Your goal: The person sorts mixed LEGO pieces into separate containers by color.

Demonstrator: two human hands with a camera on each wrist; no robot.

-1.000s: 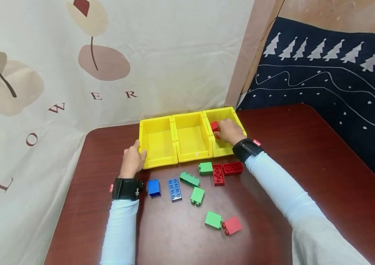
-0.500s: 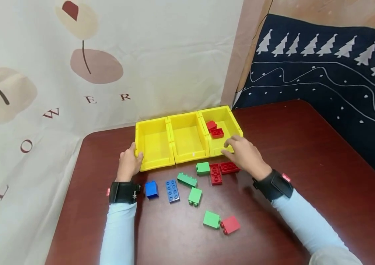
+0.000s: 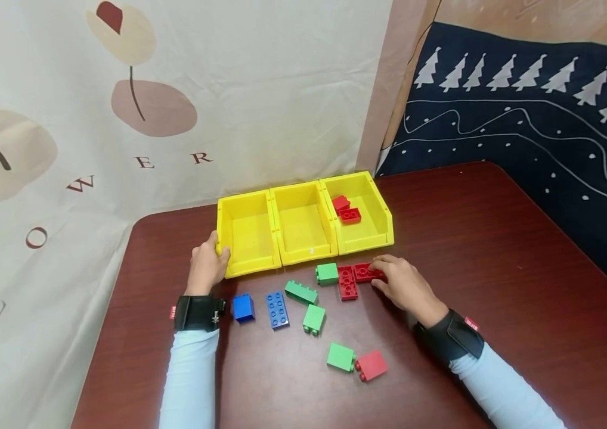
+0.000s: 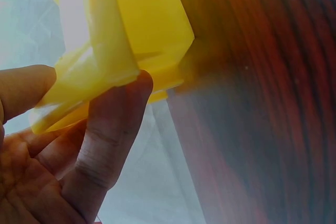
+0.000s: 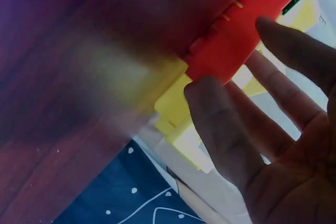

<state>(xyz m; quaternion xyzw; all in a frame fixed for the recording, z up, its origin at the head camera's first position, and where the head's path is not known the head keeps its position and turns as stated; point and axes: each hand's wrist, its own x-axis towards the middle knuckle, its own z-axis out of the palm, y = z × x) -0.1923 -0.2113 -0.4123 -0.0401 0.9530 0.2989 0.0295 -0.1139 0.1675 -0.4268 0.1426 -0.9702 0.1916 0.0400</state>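
My left hand (image 3: 207, 266) pinches the near left rim of the left yellow bin (image 3: 250, 235); in the left wrist view the thumb lies on one side of the yellow wall (image 4: 113, 51) and the fingers on the other. My right hand (image 3: 405, 287) is at the right end of a red brick (image 3: 366, 272) lying on the table. Its fingers are spread in the right wrist view, with fingertips right at the edge of the red brick (image 5: 231, 35). Another red brick (image 3: 347, 283) and a green brick (image 3: 327, 273) lie to the left.
Three joined yellow bins stand by the wall; the right bin (image 3: 375, 235) holds red bricks (image 3: 350, 215). Two blue bricks (image 3: 243, 308), more green bricks (image 3: 314, 320) and a lone red brick (image 3: 371, 365) lie on the brown table (image 3: 282, 387).
My right hand has left the right bin, where two red bricks now lie, and has come down to the red brick in front of it. The left hand stays at the bin's rim.
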